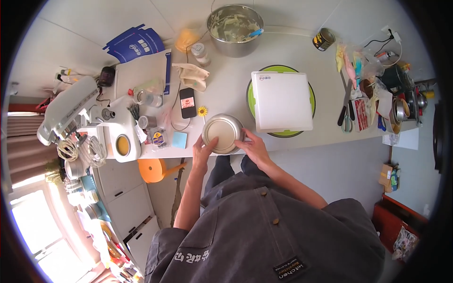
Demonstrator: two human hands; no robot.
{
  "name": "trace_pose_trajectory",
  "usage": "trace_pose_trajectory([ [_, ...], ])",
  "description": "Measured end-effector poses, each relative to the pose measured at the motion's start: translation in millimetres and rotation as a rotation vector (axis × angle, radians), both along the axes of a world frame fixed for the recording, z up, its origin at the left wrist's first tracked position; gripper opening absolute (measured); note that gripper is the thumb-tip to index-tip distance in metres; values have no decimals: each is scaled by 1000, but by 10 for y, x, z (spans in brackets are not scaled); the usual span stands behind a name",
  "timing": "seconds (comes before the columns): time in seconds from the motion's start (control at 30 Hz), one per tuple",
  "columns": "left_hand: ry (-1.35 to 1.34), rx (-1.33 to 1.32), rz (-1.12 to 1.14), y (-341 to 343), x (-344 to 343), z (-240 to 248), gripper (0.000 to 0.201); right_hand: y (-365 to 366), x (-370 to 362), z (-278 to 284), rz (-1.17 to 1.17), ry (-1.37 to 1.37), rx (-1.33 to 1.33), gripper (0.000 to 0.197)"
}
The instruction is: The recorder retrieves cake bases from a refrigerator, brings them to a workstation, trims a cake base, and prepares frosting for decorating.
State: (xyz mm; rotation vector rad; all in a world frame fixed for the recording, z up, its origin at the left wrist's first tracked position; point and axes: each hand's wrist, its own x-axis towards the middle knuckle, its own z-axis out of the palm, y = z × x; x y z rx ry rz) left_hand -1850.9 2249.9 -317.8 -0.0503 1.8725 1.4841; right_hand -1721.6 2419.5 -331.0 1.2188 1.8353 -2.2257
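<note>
Beside a white square box [282, 101], both hands [203, 152] [255, 148] grip a round metal pan [222, 133].

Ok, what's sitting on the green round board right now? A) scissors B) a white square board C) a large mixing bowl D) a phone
B: a white square board lies flat on the green round board, just beyond the round metal pan held by the left hand and right hand.
</note>
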Motion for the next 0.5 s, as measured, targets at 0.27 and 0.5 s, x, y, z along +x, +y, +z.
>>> trace_pose_trajectory([
  [0.27, -187, 167, 190, -17, 138, 258, 61, 55, -40, 172, 65, 129, 281, 83],
  [0.5, -132, 204, 222, -161, 276, 261, 57, -12, 38, 390, 44, 117, 254, 73],
])
